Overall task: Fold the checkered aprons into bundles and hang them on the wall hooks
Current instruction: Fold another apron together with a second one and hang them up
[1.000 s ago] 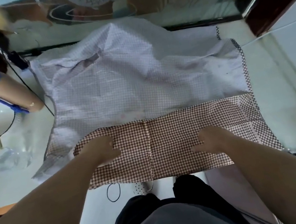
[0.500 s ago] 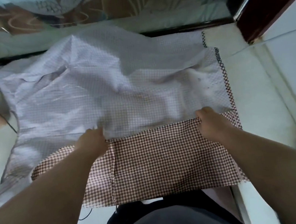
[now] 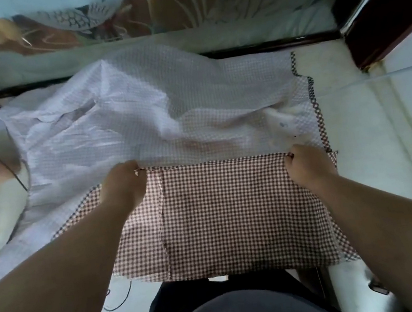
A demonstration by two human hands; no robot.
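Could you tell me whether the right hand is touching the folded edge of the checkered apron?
Touching. The head view shows the right hand gripping the folded far edge of the checkered apron.

You're indoors, in a lived-in room: a home or a small eatery, can't tell which. You stand at a pale glossy counter (image 3: 373,136) with a checkered apron (image 3: 220,207) spread on it. There's a dark polished wood frame (image 3: 386,8) rear right, a shiny panel (image 3: 177,7) with a leaf-and-swirl pattern along the back, and a thin black cable (image 3: 12,175) at the left edge.
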